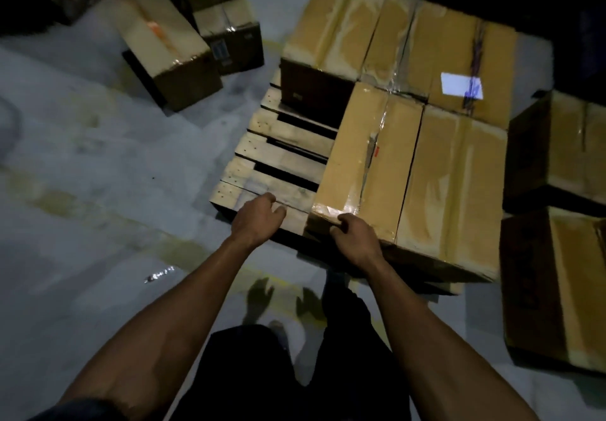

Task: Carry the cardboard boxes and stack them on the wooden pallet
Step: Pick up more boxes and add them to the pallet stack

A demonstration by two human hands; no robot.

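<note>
The near box (pixel 367 161) lay on the pallet (pixel 282 154), a long carton with tape down its middle, and its near left corner reached the front edge of the pallet. The right hand (pixel 355 237) was at that corner, its fingers curled over the taped top edge, so it gripped the box there. The left hand (pixel 255 218) was just beside the box on its left, above the bare front slats, with loosely curled fingers and nothing in them; I could not tell if it touched the wood.

A second box (pixel 455 191) lay touching the first on its right side, in the same direction. Behind these two, more boxes (pixel 403 36) filled the far part of the pallet, and one of them carried a white label (pixel 460 85). The left part of the pallet showed only slats with dark gaps between them.

On the grey floor (pixel 98 174), two boxes (pixel 170 49) stood well apart from the pallet at the far left. Two other boxes (pixel 564 217) stood on the floor near the right side of the pallet. The scene was dim, and the person's dark shorts (pixel 295 371) were at the bottom.
</note>
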